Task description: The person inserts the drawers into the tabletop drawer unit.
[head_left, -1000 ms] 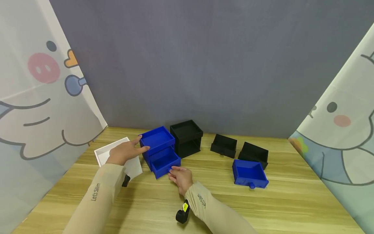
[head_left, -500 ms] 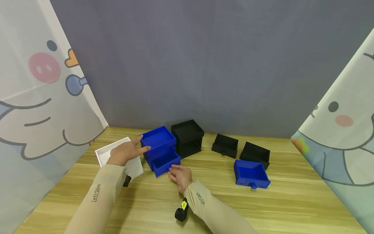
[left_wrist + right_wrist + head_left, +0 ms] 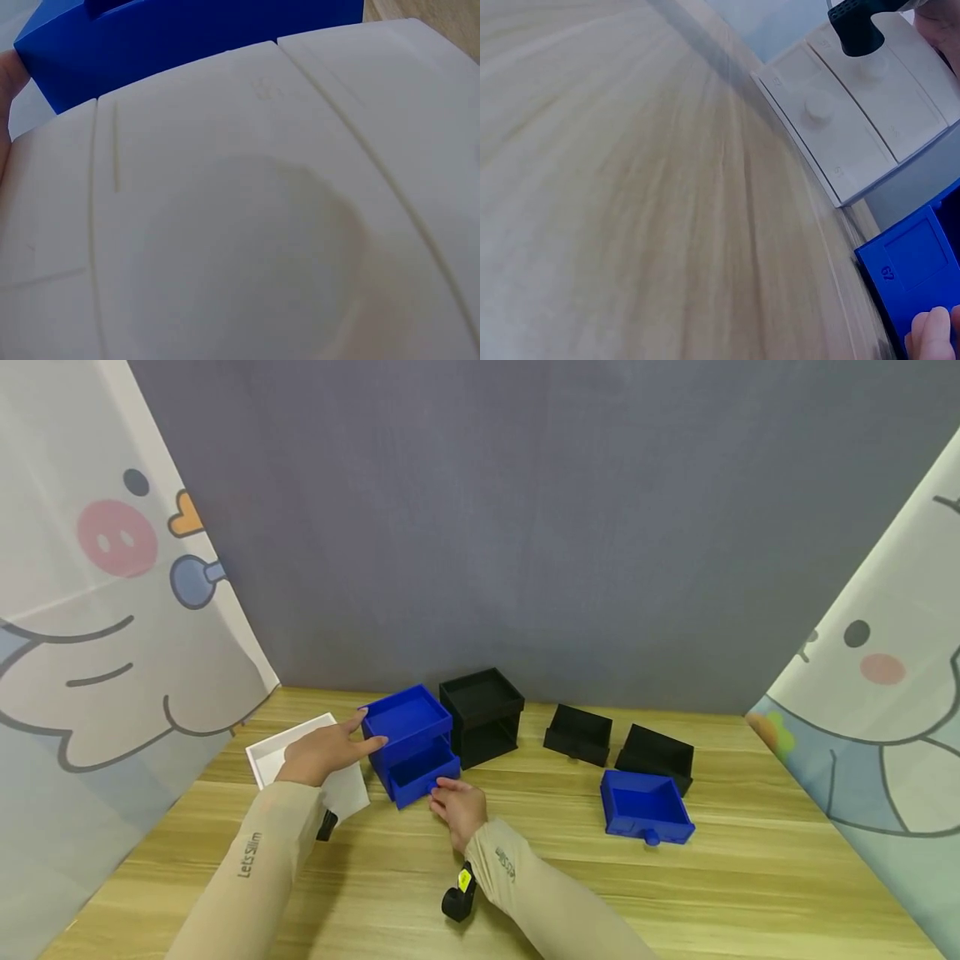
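A small blue cabinet (image 3: 405, 717) stands at the centre left of the table, its lower blue drawer (image 3: 414, 790) partly pulled out. With thumb and fingertips, my right hand (image 3: 461, 811) pinches the knob on that drawer's front; in the right wrist view, the fingertips (image 3: 934, 330) lie against the blue front. My left hand (image 3: 321, 753) reaches over a white cabinet (image 3: 347, 792), and its outstretched fingers rest on the blue cabinet's left side and top edge. White drawer fronts (image 3: 187, 135) fill most of the left wrist view.
A black cabinet (image 3: 480, 702) with an open front stands right of the blue one. Two black drawers (image 3: 577, 735) and a loose blue drawer (image 3: 647, 808) lie farther right. A grey curtain (image 3: 525, 527) hangs behind the table (image 3: 720, 893).
The lower blue drawer has slid a little farther into the blue cabinet, my right hand moving inward with it. My left hand keeps its place on the cabinet.
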Demonstrator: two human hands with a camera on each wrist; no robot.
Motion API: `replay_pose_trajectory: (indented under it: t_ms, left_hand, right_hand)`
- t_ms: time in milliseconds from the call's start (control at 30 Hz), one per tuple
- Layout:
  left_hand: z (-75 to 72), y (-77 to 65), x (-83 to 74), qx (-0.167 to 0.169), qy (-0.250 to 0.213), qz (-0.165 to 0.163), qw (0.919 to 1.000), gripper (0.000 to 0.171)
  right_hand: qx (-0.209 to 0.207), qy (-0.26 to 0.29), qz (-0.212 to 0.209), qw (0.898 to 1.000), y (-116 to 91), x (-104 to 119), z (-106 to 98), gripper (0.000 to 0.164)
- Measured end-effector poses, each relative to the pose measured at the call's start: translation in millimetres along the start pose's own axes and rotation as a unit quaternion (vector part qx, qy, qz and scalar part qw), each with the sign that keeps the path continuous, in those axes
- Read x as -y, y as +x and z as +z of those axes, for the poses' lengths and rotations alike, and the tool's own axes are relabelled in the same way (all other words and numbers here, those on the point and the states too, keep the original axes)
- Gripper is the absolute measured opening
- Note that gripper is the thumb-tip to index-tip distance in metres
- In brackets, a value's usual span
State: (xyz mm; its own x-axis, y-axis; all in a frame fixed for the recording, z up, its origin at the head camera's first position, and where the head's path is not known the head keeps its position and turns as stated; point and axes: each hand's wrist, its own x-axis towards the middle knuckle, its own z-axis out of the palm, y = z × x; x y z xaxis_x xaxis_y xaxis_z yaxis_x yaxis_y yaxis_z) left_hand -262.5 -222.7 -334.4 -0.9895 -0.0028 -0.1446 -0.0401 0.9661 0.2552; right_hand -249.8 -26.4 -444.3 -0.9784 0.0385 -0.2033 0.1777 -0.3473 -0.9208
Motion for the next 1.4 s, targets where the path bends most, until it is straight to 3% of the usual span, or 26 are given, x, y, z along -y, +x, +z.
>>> replay_pose_trajectory:
  t_ms: [867, 1300, 1400]
  left_hand:
    - [-1.9, -4.1, -3.7, 0.013, -0.006, -0.006, 0.9999, 0.094]
    - [1.4, -2.4, 0.3, 0.001, -0.013, -0.002, 0.9999, 0.097]
    - [1.3, -1.8, 0.0, 0.004, -0.014, -0.001, 0.9999, 0.096]
  right_hand:
    - [-0.020, 0.013, -0.016, 1.000, 14, -6, 15, 0.019]
    - [-0.019, 0.007, -0.016, 1.000, 16, -9, 19, 0.017]
    - [-0.003, 0.010, -0.007, 1.000, 15, -7, 15, 0.020]
